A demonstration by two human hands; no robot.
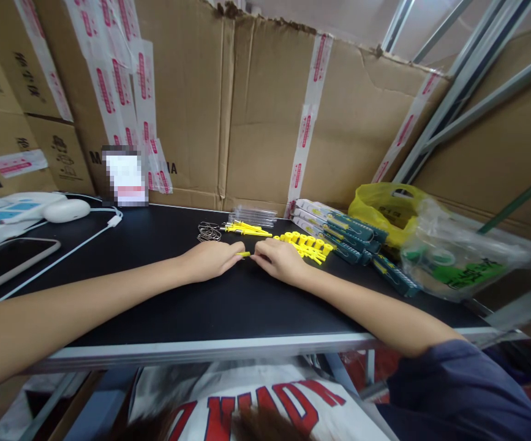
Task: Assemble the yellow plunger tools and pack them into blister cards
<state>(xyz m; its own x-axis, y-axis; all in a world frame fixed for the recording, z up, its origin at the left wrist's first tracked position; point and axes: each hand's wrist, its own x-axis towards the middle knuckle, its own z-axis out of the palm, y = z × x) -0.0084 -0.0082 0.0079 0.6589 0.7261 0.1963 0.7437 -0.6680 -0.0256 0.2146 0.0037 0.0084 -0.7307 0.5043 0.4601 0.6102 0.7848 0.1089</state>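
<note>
My left hand and my right hand rest on the black table, fingertips meeting around a small yellow part. Both hands are pinched closed on it, the left holding its yellow end. Behind the hands lie a row of assembled yellow pieces and a heap of small yellow caps. A bunch of metal wire rings lies to the left of them. Clear plastic tubes lie at the back.
Green and white packaged boxes lie at the right, beside a yellow plastic bag and a clear bag. A phone, a white cable and a white device are at the left. Cardboard boxes wall the back.
</note>
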